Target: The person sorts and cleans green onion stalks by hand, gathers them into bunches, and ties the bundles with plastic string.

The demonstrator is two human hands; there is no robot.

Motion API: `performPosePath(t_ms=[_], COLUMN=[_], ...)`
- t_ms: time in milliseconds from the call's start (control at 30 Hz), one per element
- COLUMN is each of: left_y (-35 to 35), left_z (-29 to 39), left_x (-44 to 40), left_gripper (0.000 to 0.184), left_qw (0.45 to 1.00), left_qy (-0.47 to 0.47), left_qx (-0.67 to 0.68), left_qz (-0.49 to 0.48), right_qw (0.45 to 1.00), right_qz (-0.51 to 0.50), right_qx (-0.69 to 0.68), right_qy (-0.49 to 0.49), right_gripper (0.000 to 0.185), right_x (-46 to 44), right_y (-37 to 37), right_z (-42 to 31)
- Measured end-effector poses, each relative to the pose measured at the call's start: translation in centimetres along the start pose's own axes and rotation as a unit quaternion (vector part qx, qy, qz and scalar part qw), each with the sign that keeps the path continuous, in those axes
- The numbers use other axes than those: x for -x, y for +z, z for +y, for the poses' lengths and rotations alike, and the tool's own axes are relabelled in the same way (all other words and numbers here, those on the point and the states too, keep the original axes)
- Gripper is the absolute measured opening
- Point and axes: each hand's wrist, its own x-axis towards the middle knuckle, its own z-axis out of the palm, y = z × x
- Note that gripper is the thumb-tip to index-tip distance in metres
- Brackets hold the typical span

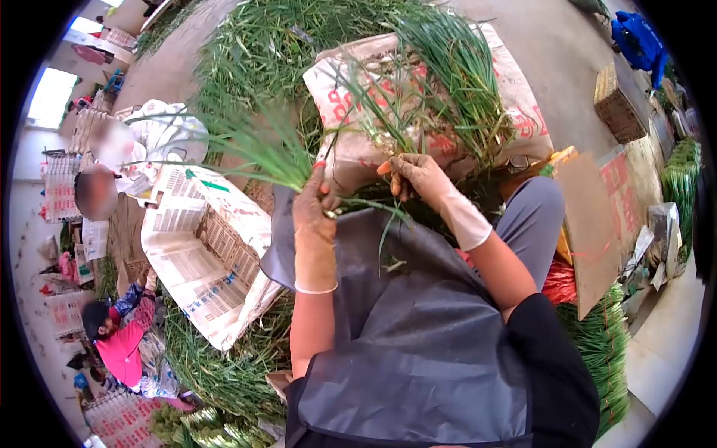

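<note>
My left hand (pixel 315 203), in a dirty thin glove with an orange fingertip cover, is closed around a bunch of scallions (pixel 280 158). Their green leaves fan out up and to the left, and a few stalks poke out on the right below the fingers. To its right, my right hand (pixel 420 179), also gloved, has its fingers curled in; whether anything lies between them is hidden. Just beyond it, loose scallions (pixel 463 82) with soil and pale root ends lie across a stuffed white sack (pixel 343 97) with red print. A dark apron (pixel 418 328) covers my lap.
An open white carton (pixel 216 254) with newsprint-like sides stands at left. Heaped greens (pixel 246 67) cover the floor behind and left. Bundled scallions (pixel 609 358) and a cardboard sheet (pixel 590 224) are at right. A person in a pink top (pixel 127 351) works at far left, others above.
</note>
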Motion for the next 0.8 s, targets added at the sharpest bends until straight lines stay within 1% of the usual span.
performPosePath(t_ms=[33, 67, 100, 133, 200, 233, 300, 367, 400, 467, 500, 533, 600, 633, 667, 733, 767, 800], left_y=[-0.3, -0.1, 0.3, 0.9, 1.4, 1.7, 1.3, 1.6, 1.8, 2.0, 2.1, 2.3, 2.6, 2.7, 2.9, 2.8, 2.1, 1.4], left_z=[-0.9, -1.5, -2.1, -2.5, -3.3, -3.7, -4.4, -4.9, -5.1, -5.5, -5.6, -5.5, -5.0, -4.7, -4.1, -2.5, -1.8, -1.3], left_x=[0.2, -0.1, -0.4, -0.6, 0.1, 0.5, 0.8, 0.8, 0.8, 1.2, 1.3, 1.4, 1.5, 1.3, 1.2, 0.8, 0.1, -0.3], left_gripper=[0.023, 0.023, 0.023, 0.023, 0.02, 0.016, 0.015, 0.016, 0.016, 0.013, 0.013, 0.012, 0.011, 0.014, 0.014, 0.018, 0.022, 0.022], left_qw=[1.0, 1.0, 0.998, 0.998, 0.994, 0.993, 0.995, 0.997, 0.997, 0.997, 0.997, 0.998, 1.0, 1.0, 1.0, 0.999, 0.999, 0.999], left_qy=[-0.004, -0.031, -0.057, -0.055, -0.088, -0.098, -0.092, -0.075, -0.076, -0.067, -0.069, -0.051, -0.013, 0.005, 0.007, 0.009, 0.01, 0.014], left_qx=[0.0, -0.004, -0.009, -0.004, 0.041, 0.053, 0.035, 0.001, -0.001, -0.027, -0.029, -0.028, -0.025, -0.008, -0.006, 0.015, 0.031, 0.031], left_qz=[0.007, 0.004, -0.001, 0.0, -0.045, -0.04, -0.03, -0.03, -0.032, -0.019, -0.02, -0.018, -0.01, 0.0, 0.004, 0.031, 0.03, 0.031], right_qw=[0.999, 0.998, 0.998, 0.996, 0.997, 0.996, 0.994, 0.984, 0.985, 0.992, 0.998, 0.998, 0.987, 0.979, 0.973, 0.984, 0.986, 0.992], right_qz=[0.015, 0.033, 0.016, -0.007, -0.07, -0.087, -0.104, -0.065, -0.062, -0.017, 0.005, 0.006, 0.1, 0.112, 0.128, 0.081, 0.066, 0.073], right_qx=[0.024, 0.051, 0.064, 0.08, -0.009, 0.002, 0.01, 0.141, 0.14, 0.092, 0.036, 0.035, -0.004, -0.019, 0.027, -0.003, -0.017, -0.03], right_qy=[0.021, 0.035, -0.005, -0.043, -0.029, -0.029, -0.028, -0.083, -0.084, -0.085, -0.047, -0.047, -0.129, -0.167, -0.188, -0.156, -0.15, -0.096], right_gripper=[0.034, 0.034, 0.034, 0.033, 0.031, 0.03, 0.03, 0.027, 0.027, 0.024, 0.021, 0.021, 0.017, 0.014, 0.015, 0.018, 0.02, 0.02], right_x=[0.1, 0.0, 0.8, 2.1, 4.4, 4.6, 4.7, 4.4, 4.2, 4.6, 3.5, 3.5, 3.4, 3.4, 3.6, 4.3, 4.7, 4.9], right_y=[-0.2, -0.5, -0.5, 0.4, 2.1, 2.1, 2.0, 1.9, 1.8, 3.0, 2.3, 2.4, 3.0, 2.9, 2.1, 0.4, -0.7, -1.9], right_z=[0.7, 1.1, 1.8, 1.4, 0.4, 0.9, 2.3, 2.6, 2.5, -0.1, 1.3, 1.5, 1.6, 1.7, 1.4, 0.3, 0.0, -0.1])
